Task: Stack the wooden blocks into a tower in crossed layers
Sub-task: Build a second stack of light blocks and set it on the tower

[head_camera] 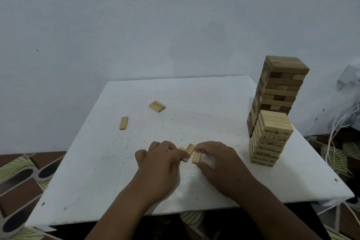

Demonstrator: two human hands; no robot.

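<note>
Both my hands are near the middle of the white board (97, 171). My left hand (159, 163) has its fingers curled round a pale wooden block (190, 149), with another block partly hidden under its fingertips. My right hand (218, 160) pinches an upright block (196, 157) between fingertips and thumb. A short pale tower (269, 138) in crossed layers stands at the right edge. Behind it rises a taller, darker tower (280, 87).
A flat group of three blocks (157, 106) lies at the back of the board. A single block (123, 123) lies left of it. A wall stands behind the board. Cords (339, 128) hang at the far right. Patterned floor surrounds the board.
</note>
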